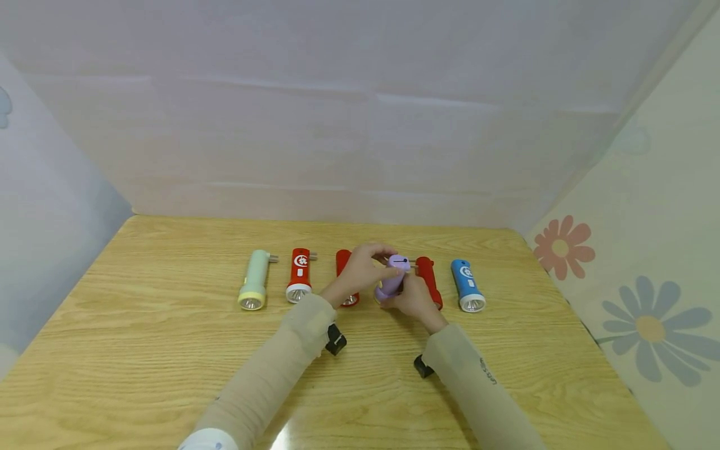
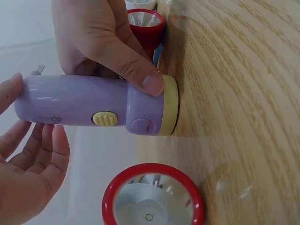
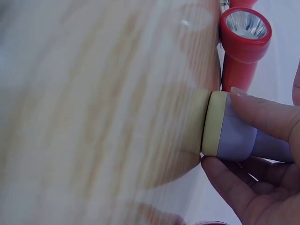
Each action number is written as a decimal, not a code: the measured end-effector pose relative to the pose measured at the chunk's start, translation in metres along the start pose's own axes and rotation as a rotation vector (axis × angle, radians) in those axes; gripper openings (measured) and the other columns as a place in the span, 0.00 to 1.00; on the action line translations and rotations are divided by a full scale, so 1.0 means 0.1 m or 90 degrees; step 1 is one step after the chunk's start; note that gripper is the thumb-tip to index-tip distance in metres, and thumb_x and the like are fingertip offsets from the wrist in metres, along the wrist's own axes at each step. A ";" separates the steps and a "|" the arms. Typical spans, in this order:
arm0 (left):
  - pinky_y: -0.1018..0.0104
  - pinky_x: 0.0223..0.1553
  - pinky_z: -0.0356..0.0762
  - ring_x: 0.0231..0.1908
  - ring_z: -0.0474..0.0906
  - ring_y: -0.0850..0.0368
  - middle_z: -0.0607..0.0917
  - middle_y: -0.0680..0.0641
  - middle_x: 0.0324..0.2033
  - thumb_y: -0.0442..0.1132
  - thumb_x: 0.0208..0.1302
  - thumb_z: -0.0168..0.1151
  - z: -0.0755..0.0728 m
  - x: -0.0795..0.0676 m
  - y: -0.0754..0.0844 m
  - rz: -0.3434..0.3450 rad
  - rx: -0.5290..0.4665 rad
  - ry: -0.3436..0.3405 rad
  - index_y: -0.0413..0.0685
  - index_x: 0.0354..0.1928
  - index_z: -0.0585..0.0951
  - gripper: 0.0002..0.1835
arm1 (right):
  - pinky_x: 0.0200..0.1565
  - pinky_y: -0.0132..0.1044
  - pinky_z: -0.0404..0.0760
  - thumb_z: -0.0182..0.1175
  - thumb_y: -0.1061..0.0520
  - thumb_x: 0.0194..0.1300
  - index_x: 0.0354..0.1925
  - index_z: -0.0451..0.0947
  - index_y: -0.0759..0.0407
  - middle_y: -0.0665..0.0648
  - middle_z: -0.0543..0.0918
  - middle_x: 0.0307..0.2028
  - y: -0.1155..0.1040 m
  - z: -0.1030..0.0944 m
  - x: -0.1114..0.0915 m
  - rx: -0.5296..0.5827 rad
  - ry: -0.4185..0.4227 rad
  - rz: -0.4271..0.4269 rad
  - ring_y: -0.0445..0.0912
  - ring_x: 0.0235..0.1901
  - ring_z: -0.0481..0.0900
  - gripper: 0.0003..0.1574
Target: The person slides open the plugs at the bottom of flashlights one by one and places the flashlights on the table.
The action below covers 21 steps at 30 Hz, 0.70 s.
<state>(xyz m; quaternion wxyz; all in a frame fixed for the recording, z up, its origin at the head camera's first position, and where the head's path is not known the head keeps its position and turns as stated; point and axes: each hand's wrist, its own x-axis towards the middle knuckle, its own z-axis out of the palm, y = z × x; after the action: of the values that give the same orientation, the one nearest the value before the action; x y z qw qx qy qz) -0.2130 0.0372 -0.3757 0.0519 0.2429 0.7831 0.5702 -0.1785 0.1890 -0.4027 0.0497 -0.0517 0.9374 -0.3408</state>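
A purple flashlight (image 1: 389, 286) with a yellow rim stands lens-down on the wooden table, its tail end up. Its yellow switch (image 2: 105, 118) faces the left wrist camera, and metal prongs (image 2: 40, 70) stick out near the tail. My right hand (image 1: 415, 297) grips the flashlight's head, with the thumb across it just above the rim. At the tail end, my left hand (image 1: 362, 270) pinches the body between thumb and finger; its other fingers are loosely bent. A red flashlight (image 1: 343, 261) lies partly behind the left hand, and another red flashlight (image 1: 427, 278) lies beside the right hand.
Left of the hands lie a pale green flashlight (image 1: 256, 275) and a red flashlight with a white rim (image 1: 300, 272). A blue flashlight (image 1: 467, 284) is at the right end of the row. Behind the wooden table (image 1: 169, 356) hangs a pale cloth wall (image 1: 281, 137).
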 end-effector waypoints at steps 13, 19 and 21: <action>0.70 0.34 0.74 0.40 0.76 0.55 0.82 0.48 0.40 0.37 0.55 0.66 0.03 0.01 0.01 -0.020 -0.010 0.034 0.41 0.49 0.80 0.18 | 0.45 0.47 0.77 0.72 0.56 0.46 0.48 0.72 0.71 0.63 0.81 0.41 -0.02 -0.06 -0.03 -0.004 -0.027 0.011 0.52 0.38 0.79 0.34; 0.70 0.35 0.75 0.39 0.77 0.57 0.83 0.48 0.41 0.38 0.56 0.65 0.04 0.01 0.02 -0.027 -0.012 0.045 0.43 0.48 0.80 0.17 | 0.46 0.47 0.76 0.71 0.57 0.48 0.49 0.73 0.70 0.62 0.81 0.42 -0.07 -0.09 -0.06 -0.006 -0.048 0.031 0.51 0.38 0.78 0.32; 0.70 0.35 0.75 0.39 0.77 0.56 0.83 0.48 0.41 0.38 0.57 0.65 0.04 0.01 0.02 -0.029 -0.014 0.049 0.43 0.48 0.80 0.16 | 0.45 0.47 0.77 0.72 0.57 0.47 0.49 0.73 0.70 0.61 0.81 0.41 -0.08 -0.10 -0.07 -0.007 -0.051 0.034 0.50 0.37 0.78 0.32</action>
<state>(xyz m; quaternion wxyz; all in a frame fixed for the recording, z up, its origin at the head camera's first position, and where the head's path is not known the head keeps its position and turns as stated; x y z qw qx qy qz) -0.2114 0.0417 -0.3754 0.0373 0.2023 0.7834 0.5865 -0.1725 0.1897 -0.3893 0.0963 -0.0406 0.9376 -0.3317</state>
